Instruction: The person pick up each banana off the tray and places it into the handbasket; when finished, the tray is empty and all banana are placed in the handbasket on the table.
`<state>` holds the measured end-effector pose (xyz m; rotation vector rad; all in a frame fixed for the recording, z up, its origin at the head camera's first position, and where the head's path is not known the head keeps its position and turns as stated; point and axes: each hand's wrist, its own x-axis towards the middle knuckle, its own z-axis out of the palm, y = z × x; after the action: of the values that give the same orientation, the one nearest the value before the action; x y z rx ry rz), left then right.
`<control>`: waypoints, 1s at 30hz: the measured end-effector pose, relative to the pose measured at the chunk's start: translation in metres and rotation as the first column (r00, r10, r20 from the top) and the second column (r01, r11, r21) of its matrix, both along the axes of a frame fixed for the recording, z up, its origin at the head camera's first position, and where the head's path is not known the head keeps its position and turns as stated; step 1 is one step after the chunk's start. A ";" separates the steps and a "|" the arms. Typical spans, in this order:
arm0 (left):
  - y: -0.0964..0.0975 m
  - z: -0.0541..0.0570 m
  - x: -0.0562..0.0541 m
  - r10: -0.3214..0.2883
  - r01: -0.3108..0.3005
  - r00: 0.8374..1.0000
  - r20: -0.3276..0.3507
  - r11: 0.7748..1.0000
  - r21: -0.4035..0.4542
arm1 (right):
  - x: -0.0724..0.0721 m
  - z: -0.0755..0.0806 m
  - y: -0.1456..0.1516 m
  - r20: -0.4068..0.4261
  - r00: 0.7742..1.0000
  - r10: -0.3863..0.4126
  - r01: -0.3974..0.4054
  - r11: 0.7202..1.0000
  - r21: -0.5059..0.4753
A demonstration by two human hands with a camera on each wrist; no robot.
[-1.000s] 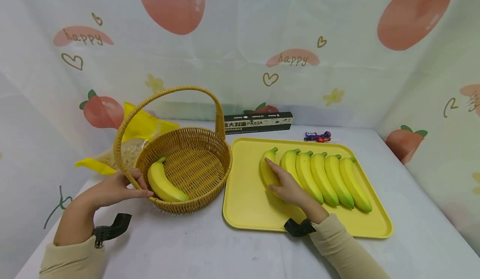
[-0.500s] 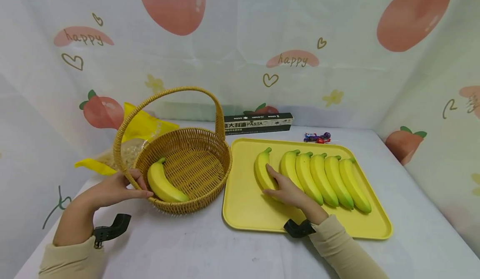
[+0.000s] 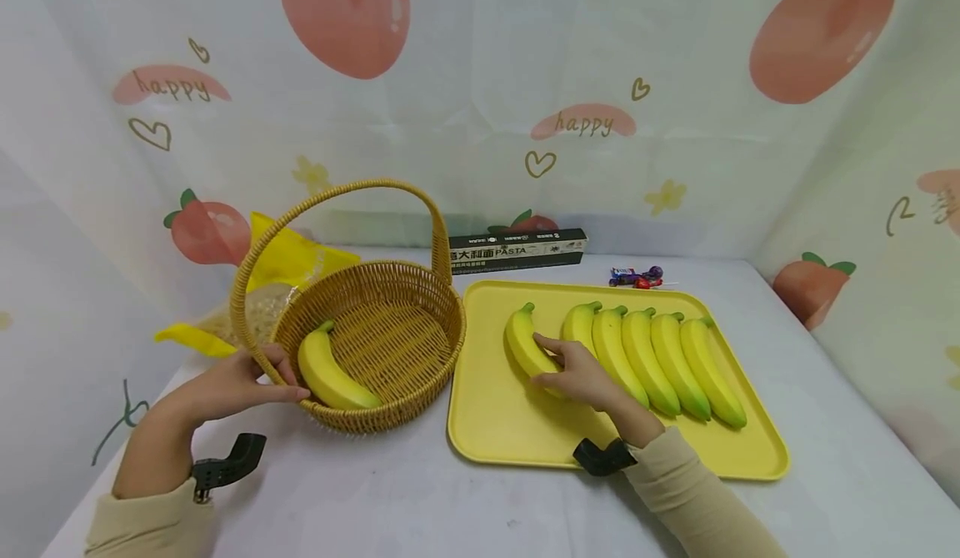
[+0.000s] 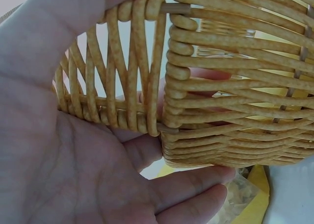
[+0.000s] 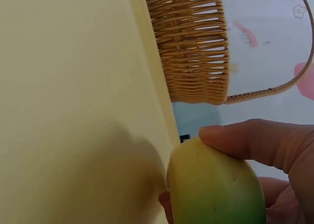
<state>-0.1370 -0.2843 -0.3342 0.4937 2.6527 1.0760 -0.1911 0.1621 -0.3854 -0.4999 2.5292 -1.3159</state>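
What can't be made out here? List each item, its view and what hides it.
- Head: lower end of the gripped banana, behind the right hand.
- Head: part of the yellow bag, behind the basket.
- Head: print on the sweets, too small.
- Left wrist: some fingers of the left hand, partly behind the basket's weave.

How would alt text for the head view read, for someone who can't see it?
The right hand grips a banana at the left end of a yellow tray, where five more bananas lie in a row. The left hand holds a wicker basket at the handle's base; one banana lies inside. Behind are a pasta box, small candies and a yellow bag.
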 end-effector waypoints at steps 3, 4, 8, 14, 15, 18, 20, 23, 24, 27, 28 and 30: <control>0.000 -0.001 0.000 -0.006 0.006 1.000 -0.002 1.000 0.008 | -0.001 0.008 0.002 0.005 1.000 0.002 -0.002 1.000 0.008; 0.000 -0.001 0.000 -0.004 0.004 1.000 0.001 1.000 0.009 | -0.001 0.012 0.003 0.005 1.000 0.010 -0.010 1.000 0.002; 0.000 0.000 0.000 0.009 -0.009 1.000 0.012 1.000 0.003 | -0.001 0.024 0.002 -0.025 0.999 0.048 -0.049 0.999 -0.016; 0.000 0.000 -0.001 0.015 -0.015 1.000 0.018 1.000 -0.004 | 0.007 0.042 -0.012 -0.038 0.999 0.033 -0.035 0.999 -0.041; 0.000 0.000 -0.001 0.013 -0.013 1.000 0.016 1.000 -0.005 | 0.009 0.045 -0.015 -0.034 0.999 0.033 -0.034 0.998 -0.048; 0.000 0.000 -0.001 0.007 -0.007 1.000 0.010 1.000 -0.006 | 0.012 0.052 -0.022 -0.032 0.998 0.048 -0.050 0.997 -0.067; 0.000 0.000 -0.001 0.004 -0.004 1.000 0.007 1.000 -0.004 | 0.013 0.057 -0.026 -0.039 0.997 0.069 -0.072 0.995 -0.067; 0.000 0.000 0.000 0.003 -0.003 1.000 0.011 1.000 0.001 | 0.012 0.066 -0.034 -0.081 0.989 0.122 -0.126 0.991 -0.044; 0.000 0.000 0.000 0.004 -0.004 1.000 0.012 1.000 0.002 | 0.012 0.070 -0.037 -0.096 0.985 0.144 -0.148 0.989 -0.032; 0.000 0.000 0.000 0.004 -0.004 1.000 0.014 1.000 0.003 | 0.008 0.078 -0.048 -0.130 0.967 0.218 -0.220 0.976 0.005; 0.000 0.000 0.000 0.007 -0.007 1.000 0.017 1.000 0.004 | 0.007 0.080 -0.052 -0.135 0.960 0.244 -0.244 0.970 0.016; 0.000 0.000 0.000 0.010 -0.010 1.000 0.020 1.000 0.000 | 0.002 0.084 -0.061 -0.129 0.949 0.289 -0.287 0.957 0.033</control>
<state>-0.1367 -0.2844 -0.3344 0.4678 2.6408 1.0783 -0.1890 0.1007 -0.3018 -0.9428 2.4456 -1.1903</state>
